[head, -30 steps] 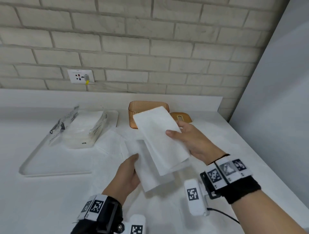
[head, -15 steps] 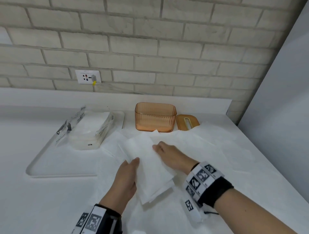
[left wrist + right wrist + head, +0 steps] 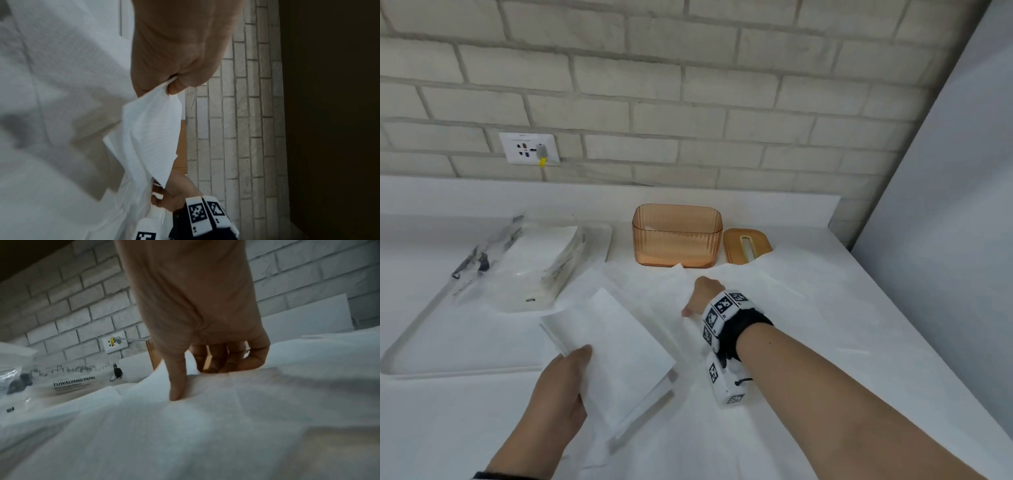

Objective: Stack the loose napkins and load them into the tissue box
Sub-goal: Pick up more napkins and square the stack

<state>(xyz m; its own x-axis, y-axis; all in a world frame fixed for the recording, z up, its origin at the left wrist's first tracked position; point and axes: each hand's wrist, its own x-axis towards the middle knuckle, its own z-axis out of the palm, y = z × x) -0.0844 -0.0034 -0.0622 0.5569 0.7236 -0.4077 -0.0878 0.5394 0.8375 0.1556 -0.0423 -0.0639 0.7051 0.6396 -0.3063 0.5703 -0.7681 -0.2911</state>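
My left hand (image 3: 582,358) grips a small stack of white napkins (image 3: 616,349) by its near left corner, just above the counter. The left wrist view shows the thumb and fingers of this left hand (image 3: 172,84) pinching the stack (image 3: 152,133). My right hand (image 3: 700,298) reaches forward onto a loose napkin (image 3: 654,287) lying in front of the open amber tissue box (image 3: 676,240). In the right wrist view my right hand (image 3: 195,378) has its thumb pressed down and its fingers curled on that napkin (image 3: 205,418), whose edge rises between them.
The box's amber lid (image 3: 744,245) with a slot lies right of the box, partly under a spread napkin (image 3: 791,281). A clear plastic pack of napkins (image 3: 530,267) sits on a white tray (image 3: 448,346) at the left. A grey panel (image 3: 945,240) bounds the right.
The right hand let go of the stack and moved forward to a loose napkin by the box. The left hand kept the stack and drew it nearer and left.
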